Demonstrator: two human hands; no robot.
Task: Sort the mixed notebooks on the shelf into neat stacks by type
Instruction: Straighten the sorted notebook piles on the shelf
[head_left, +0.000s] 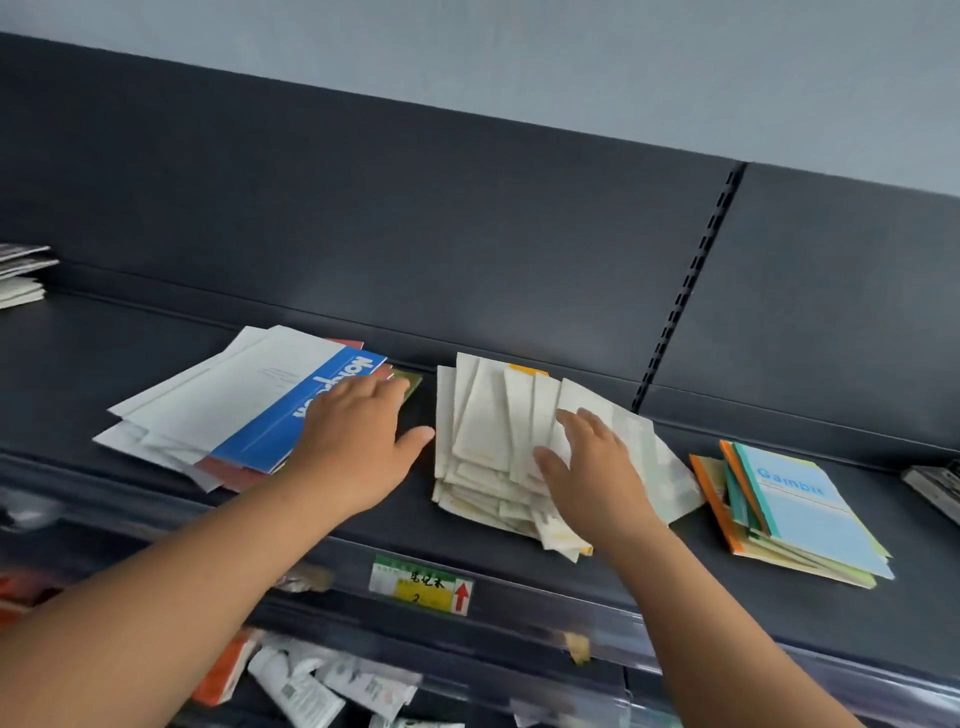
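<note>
Three piles of notebooks lie on the dark shelf (156, 338). On the left is a fanned pile of large white notebooks (218, 400) with a blue-covered one (280, 431) and reddish ones beneath. My left hand (358, 441) rests flat on its right end, fingers straight, thumb spread. A messy heap of small cream notebooks (488, 447) fills the middle. My right hand (592, 467) lies on this heap's right side with fingers stretched forward. On the right sits a stack of pale blue "Gambit" notebooks (805, 509) with orange and teal spines.
A few white booklets (21, 275) sit at the shelf's far left. A dark object (935, 483) shows at the right edge. A green-yellow price tag (421, 584) is on the front rail. Tubes and packets (311, 686) lie on the shelf below.
</note>
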